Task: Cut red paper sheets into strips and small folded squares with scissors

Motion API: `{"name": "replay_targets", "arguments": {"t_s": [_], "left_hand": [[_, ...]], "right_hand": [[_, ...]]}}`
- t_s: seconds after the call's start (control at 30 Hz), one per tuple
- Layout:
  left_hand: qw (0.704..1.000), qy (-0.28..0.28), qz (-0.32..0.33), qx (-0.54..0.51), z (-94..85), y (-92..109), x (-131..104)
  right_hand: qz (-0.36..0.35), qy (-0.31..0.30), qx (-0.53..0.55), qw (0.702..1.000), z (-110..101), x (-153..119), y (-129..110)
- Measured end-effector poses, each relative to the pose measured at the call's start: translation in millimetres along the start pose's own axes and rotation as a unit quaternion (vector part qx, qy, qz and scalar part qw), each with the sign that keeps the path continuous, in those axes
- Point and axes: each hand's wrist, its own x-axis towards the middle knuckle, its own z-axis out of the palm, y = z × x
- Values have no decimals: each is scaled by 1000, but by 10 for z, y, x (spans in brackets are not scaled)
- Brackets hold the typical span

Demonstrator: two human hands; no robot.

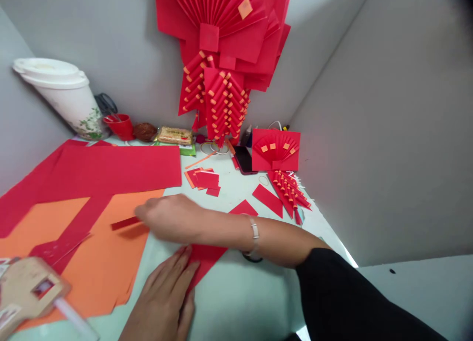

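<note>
My left hand point(166, 291) lies flat with fingers stretched on a piece of red paper point(210, 262), which runs up beneath my right forearm. Reaching across to the left, my right hand point(172, 217) pinches a narrow strip of red paper point(123, 223) above the orange paper sheets point(121, 267). A glue gun point(33, 289) with a pale glue stick in it rests at the lower left, on the orange sheets. Beside it is a crumpled-looking red scrap point(61, 250). Something black shows partly under my right wrist, too covered to name.
Large red sheets point(111, 171) cover the left side. Small red and orange cut pieces point(207, 178) lie mid-table. Behind stand a white lidded bin point(66, 94), red cup point(120, 126), phone point(244, 159) and folded-paper ornaments point(277, 151). A larger red ornament point(225, 55) hangs on the wall.
</note>
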Motion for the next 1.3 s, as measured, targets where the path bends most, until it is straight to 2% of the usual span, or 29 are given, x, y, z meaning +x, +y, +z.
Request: {"name": "replay_targets", "arguments": {"t_s": [0.03,0.13,0.27,0.33,0.4,0.43,0.47,0.53,0.57,0.6,0.67,0.77,0.87,1.0,1.1,1.17,1.3], "left_hand": [[1000,-8,-6,-8,-16,17,7],[999,-20,-17,-22,-28,43,28],[999,-20,-22,-38,27,2,-5],[995,2,-78,-66,19,-25,-24],[971,10,-204,-127,-48,-28,2],[943,-1,-283,-174,-99,-17,38],[901,-20,-366,-232,-154,4,88],[785,-89,-478,-384,-248,62,217],[724,-99,-509,-455,-276,93,283],[680,-114,-524,-500,-290,120,339],[639,-96,-546,-533,-282,153,407],[631,-54,-563,-531,-238,138,387],[636,-33,-571,-518,-240,95,313],[645,-45,-583,-491,-309,98,303],[656,-73,-581,-476,-339,135,326],[673,-96,-570,-461,-332,152,315],[739,-157,-514,-407,-272,141,250]], "right_hand": [[9,56,30,998,-40,-185,93],[49,162,90,982,-86,-756,396],[114,284,144,941,41,-1346,621],[126,342,155,918,157,-1503,603],[124,392,158,898,273,-1575,526],[116,411,157,891,322,-1588,476],[97,425,148,888,362,-1592,427],[42,437,109,892,418,-1587,343],[12,436,82,896,437,-1583,313],[-12,432,57,900,451,-1580,293],[-30,415,30,909,475,-1579,277],[-12,392,65,918,497,-1592,289],[32,370,183,910,487,-1621,298],[126,255,387,877,447,-1650,264],[179,180,465,848,451,-1633,221],[208,166,476,838,469,-1610,195],[243,181,512,804,506,-1585,154]]}}
